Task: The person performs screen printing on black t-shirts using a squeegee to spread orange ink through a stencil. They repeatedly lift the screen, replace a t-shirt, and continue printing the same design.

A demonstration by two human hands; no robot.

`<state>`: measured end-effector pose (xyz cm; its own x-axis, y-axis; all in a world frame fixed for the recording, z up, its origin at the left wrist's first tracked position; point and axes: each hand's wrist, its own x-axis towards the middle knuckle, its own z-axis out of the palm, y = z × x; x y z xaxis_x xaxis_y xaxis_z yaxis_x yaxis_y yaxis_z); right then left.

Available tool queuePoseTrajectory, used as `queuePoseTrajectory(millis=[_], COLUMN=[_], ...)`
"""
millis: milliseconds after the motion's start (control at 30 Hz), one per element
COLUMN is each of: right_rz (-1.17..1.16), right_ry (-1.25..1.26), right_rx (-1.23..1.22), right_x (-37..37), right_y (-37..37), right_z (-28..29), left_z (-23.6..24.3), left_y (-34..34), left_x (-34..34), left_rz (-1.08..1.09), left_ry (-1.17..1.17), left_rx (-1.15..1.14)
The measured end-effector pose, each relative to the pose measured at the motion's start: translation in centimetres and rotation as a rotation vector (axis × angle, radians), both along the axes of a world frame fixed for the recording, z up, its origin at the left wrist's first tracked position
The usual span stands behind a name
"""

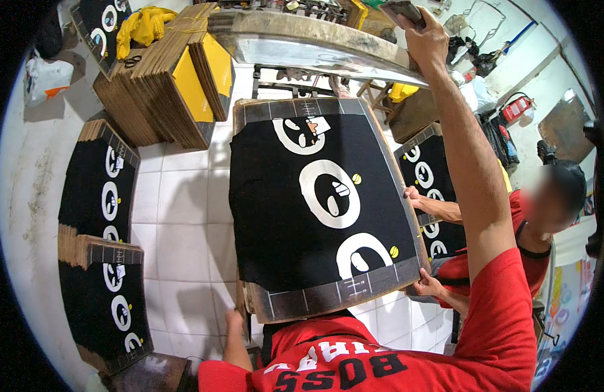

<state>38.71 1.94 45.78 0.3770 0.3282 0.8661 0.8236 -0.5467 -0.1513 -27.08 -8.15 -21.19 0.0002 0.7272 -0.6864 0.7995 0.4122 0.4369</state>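
Observation:
My right arm stretches up and forward. Its hand (427, 40) is closed around a dark, flat-ended piece (402, 12) at the right end of a raised screen-printing frame (269, 27); whether that piece belongs to the frame I cannot tell. My left hand (235, 321) hangs low beside the near left corner of a board (302, 304), its fingers too unclear to read. On this gridded board lies a flat black fabric panel (269, 196) with white ring prints and small yellow marks. A co-worker's hands (429, 286) grip the board's right edge.
Tall stacks of cardboard-like boards (139, 98) stand at the back left, a yellow cloth (142, 29) on top. More boards with printed black panels (99, 307) line the left side, and others (423, 171) sit behind the co-worker (511, 248) at right. A fire extinguisher (516, 108) hangs on the wall.

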Motion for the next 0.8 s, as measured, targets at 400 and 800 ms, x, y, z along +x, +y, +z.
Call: queuePoseTrajectory(millis=[400,800], right_rz=[0.006,0.116], right_ry=[0.079,0.140], right_rx=[-0.096,0.021], right_x=[4.4,2.2], right_y=[1.6,1.2], right_z=[3.4,1.9], left_z=[1.3,9.6], left_y=[-8.3,4.5], left_x=[0.0,1.3], left_rz=[0.062,-0.078], left_ry=[-0.045,0.232], left_rx=[0.515,0.807])
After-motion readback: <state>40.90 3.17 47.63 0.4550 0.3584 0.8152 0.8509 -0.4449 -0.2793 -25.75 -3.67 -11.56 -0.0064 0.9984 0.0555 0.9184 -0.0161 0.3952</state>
